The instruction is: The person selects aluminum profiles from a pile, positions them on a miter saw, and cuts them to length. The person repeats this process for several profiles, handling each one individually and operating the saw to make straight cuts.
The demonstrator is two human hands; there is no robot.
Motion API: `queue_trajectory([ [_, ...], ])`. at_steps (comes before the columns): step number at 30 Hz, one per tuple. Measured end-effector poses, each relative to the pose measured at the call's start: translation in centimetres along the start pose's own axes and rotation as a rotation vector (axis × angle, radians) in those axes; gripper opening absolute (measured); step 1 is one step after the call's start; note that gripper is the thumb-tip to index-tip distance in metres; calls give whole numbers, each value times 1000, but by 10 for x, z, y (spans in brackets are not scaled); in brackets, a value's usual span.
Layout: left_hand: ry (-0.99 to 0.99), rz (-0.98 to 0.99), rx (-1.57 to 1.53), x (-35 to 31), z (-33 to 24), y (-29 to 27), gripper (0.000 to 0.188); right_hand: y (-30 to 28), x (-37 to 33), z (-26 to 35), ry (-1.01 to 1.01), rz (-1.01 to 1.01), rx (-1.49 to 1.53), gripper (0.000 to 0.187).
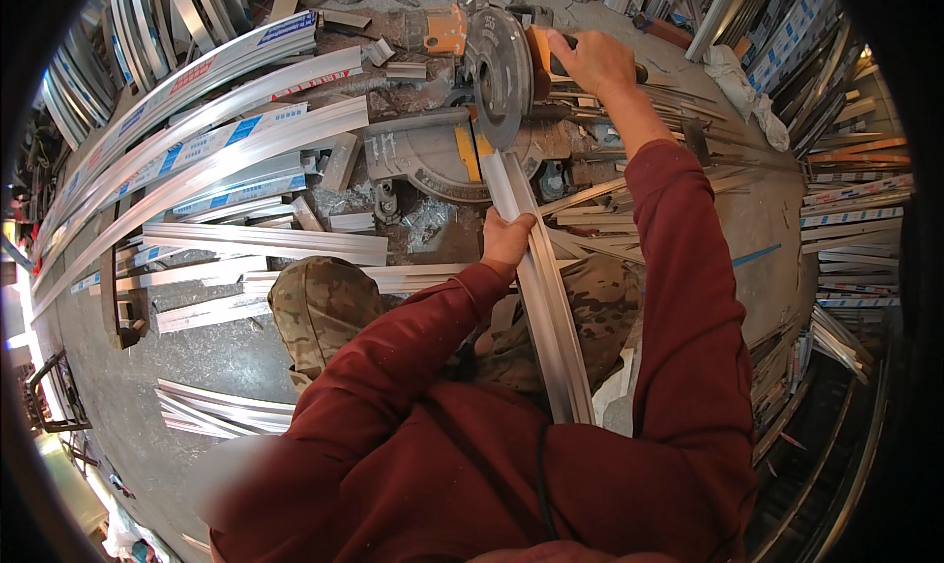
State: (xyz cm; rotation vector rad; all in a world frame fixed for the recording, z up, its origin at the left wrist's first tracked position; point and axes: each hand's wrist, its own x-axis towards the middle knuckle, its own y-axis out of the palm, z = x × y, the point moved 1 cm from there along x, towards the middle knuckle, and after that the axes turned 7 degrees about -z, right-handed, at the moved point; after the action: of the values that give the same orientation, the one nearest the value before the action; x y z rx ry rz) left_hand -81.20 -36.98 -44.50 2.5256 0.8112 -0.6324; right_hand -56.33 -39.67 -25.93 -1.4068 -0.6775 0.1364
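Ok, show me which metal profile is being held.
The profile running from the saw blade toward the person's torso: the left hand grips it; no hand touches the others.

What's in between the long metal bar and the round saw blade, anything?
Nothing visible: the far end of the bar lies right by the lower edge of the blade, perhaps touching. The left hand grips the bar farther back.

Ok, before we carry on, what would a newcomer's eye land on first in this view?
Probably the orange-and-dark saw at top centre, its handle gripped by the right hand. Next, the long silver profile that the left hand holds, one end close to the saw's disc, the rest slanting down between the camouflage-clad legs. Then the bright metal strips fanned across the upper left, their curve at least partly fisheye bending.
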Motion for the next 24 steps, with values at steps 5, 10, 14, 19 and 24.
queue_trajectory([
  [5, -5, 3, 0, 0, -2, 1, 40, 2, -1, -2, -14, -1, 7, 73],
  [10, 9, -1, 12, -1, -3, 1, 41, 0, -2, 0, -13, 15, -19, 72],
  [14, 11, 8, -14, 1, 1, 0, 40, -2, -3, 2, -17, 6, -13, 72],
  [19, 7, 4, -12, 0, -1, 0, 39, -3, -4, 2, -15, 14, -29, 71],
  [24, 0, 6, -37, 0, -1, 1, 38, 0, -5, 0, -23, -8, -54, 66],
])
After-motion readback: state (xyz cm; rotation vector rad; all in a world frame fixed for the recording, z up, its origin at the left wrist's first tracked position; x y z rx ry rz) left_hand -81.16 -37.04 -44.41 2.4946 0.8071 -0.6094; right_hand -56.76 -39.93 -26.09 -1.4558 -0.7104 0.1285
